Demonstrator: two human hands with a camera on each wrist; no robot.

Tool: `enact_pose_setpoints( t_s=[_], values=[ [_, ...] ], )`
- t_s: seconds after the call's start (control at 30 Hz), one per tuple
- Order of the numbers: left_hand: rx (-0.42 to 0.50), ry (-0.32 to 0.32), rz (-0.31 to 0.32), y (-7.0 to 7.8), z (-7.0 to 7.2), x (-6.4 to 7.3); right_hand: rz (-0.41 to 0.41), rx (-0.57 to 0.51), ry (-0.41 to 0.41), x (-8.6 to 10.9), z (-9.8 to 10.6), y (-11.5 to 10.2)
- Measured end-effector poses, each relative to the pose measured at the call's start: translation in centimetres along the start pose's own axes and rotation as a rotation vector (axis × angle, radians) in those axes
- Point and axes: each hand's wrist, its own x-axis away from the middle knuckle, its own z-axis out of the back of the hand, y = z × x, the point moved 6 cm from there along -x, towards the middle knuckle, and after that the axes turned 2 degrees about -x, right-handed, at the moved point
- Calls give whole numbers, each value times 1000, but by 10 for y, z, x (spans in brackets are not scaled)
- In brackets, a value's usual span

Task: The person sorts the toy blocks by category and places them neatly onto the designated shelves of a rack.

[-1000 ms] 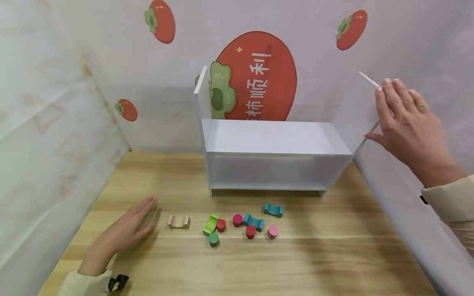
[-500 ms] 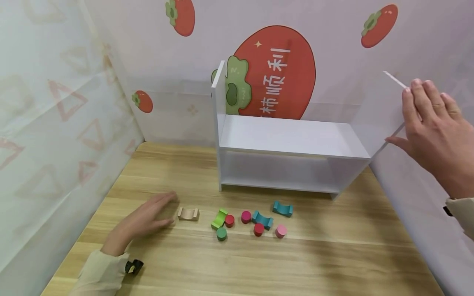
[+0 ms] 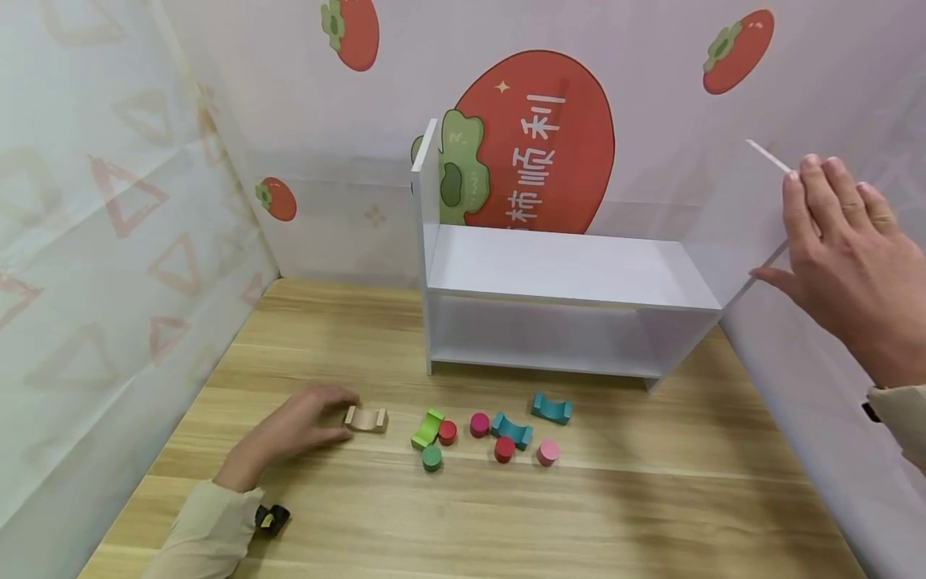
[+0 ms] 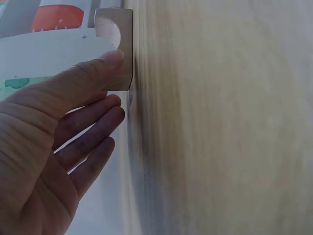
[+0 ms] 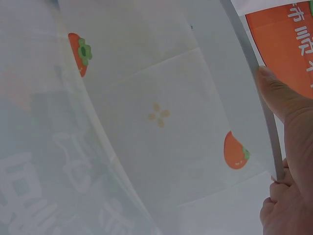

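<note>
In the head view my left hand [image 3: 304,422] is at the left end of a beige wooden block [image 3: 367,419] with a curved hollow. Its thumb and forefinger flank that end. The left wrist view shows the thumb over the block [image 4: 125,58] and the other fingers apart below it; firm contact is unclear. My right hand [image 3: 850,249] rests with straight fingers against the upper edge of the right side panel [image 3: 731,217] of a white shelf [image 3: 571,265]. In the right wrist view the thumb [image 5: 276,90] lies along the panel's edge.
Right of the beige block lie a lime green block [image 3: 428,429], two teal blocks including a front one [image 3: 511,431], a green cylinder [image 3: 432,457] and several red and pink cylinders such as a pink one [image 3: 547,452]. Printed cloth walls surround the wooden table [image 3: 463,515].
My left hand has moved right and reached the beige block, its fingers bending more. The head view has shifted slightly. My right hand stays at the panel; the blocks and cylinders have not moved.
</note>
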Motion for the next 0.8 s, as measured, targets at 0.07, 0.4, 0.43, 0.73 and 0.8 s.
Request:
enact_pose_setpoints(
  t_s=[0.07,0.4,0.43,0.73,0.8],
  values=[
    [3,-6,9,-1,-1,-1,1,1,-5,1,0,1],
    [8,-13,25,-2,-3,-5,8,16,-30,1,-1,0],
    [13,-14,24,-2,-3,-5,13,14,-30,1,-1,0],
    [115,-32,78,-1,-4,-8,19,-6,-22,-1,-2,2],
    [137,-37,92,0,-3,-9,19,-5,-29,0,-2,2]
  ],
)
